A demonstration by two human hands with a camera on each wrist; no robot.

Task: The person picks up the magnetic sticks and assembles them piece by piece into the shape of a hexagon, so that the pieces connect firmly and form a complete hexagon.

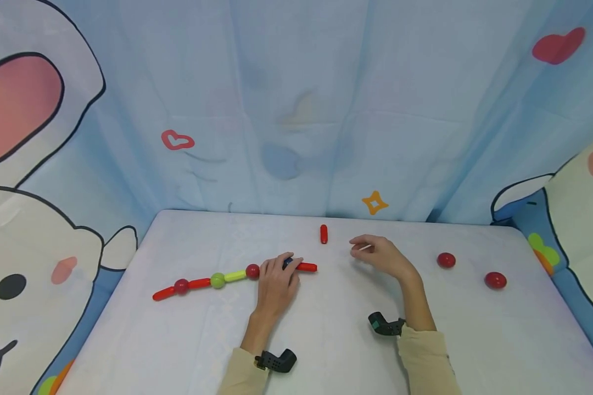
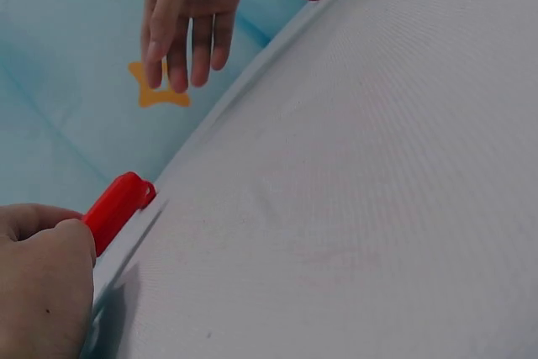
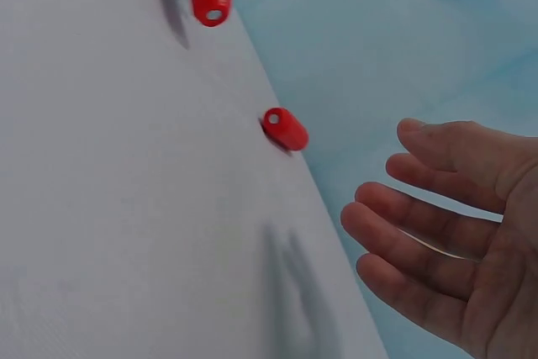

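Note:
A row of red and green pieces (image 1: 199, 283), long sticks between round beads, runs across the left half of the table. My left hand (image 1: 277, 282) grips its right end at a dark blue bead (image 1: 287, 263); a red stick (image 1: 308, 267) sticks out past the fingers. In the left wrist view my left hand (image 2: 46, 283) is beside a red stick (image 2: 113, 212). Held above the table, my right hand (image 1: 382, 257) has loosely bent fingers and nothing in them. A separate short red stick (image 1: 323, 234) lies between the hands, near the back edge; the right wrist view shows it too (image 3: 286, 129).
Two red beads lie on the right side of the table, one (image 1: 446, 260) farther back and the other (image 1: 496, 281) to its right. A light blue patterned curtain (image 1: 286, 109) hangs behind the white table (image 1: 346, 351).

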